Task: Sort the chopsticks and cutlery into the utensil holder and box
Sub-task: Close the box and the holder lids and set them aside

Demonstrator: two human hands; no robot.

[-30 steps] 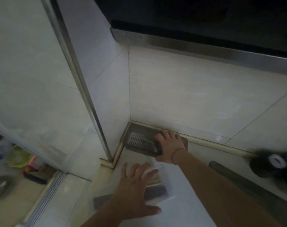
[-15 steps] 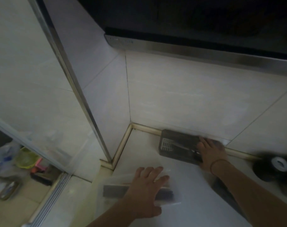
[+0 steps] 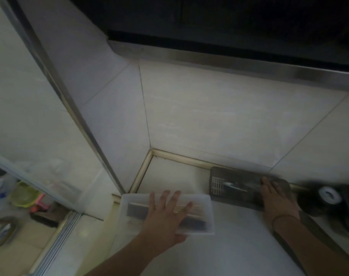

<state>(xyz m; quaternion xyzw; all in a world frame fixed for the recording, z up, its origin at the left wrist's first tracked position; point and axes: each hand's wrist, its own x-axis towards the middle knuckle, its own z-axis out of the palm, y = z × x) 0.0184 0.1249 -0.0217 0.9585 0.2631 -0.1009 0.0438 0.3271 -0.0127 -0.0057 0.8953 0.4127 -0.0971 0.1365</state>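
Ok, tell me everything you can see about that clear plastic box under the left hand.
The clear plastic box is shallow, rectangular and translucent white, with a lid on. It lies flat on the pale counter near the wall corner, left of the dark utensil holder. Pale sticks, probably chopsticks, and dark blocks show through it. The left hand rests flat on top, fingers spread.

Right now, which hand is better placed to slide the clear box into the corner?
Left. The left hand rests flat on the clear box, near the corner; the right hand is on the grey holder.
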